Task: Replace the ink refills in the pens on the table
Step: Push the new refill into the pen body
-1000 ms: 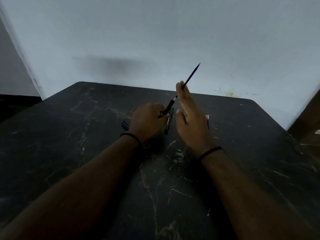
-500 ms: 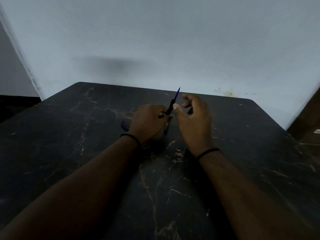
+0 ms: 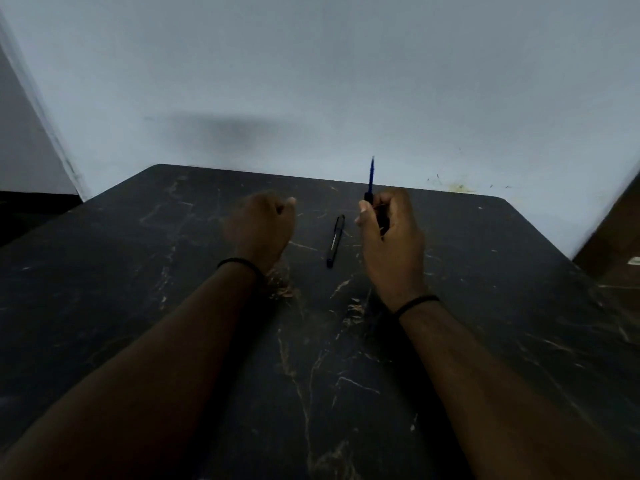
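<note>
One worktop point(image 3: 138, 306), black with pale veining; two hands, the left hand point(image 3: 259, 230) and the right hand point(image 3: 391, 247); two black wristbands, one on the left wrist point(image 3: 239, 263), one on the right wrist point(image 3: 417, 303); one black pen point(image 3: 336, 240) lying between the hands; one blue refill point(image 3: 371, 176), standing up from the right grip.

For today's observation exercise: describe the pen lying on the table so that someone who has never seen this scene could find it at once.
Start from the dark marbled table against the pale wall. Between the left hand and the right hand, a black pen lies flat, pointing roughly away from the person. Unlike the blue-tipped pen gripped upright in the right hand, nothing touches it.
</note>
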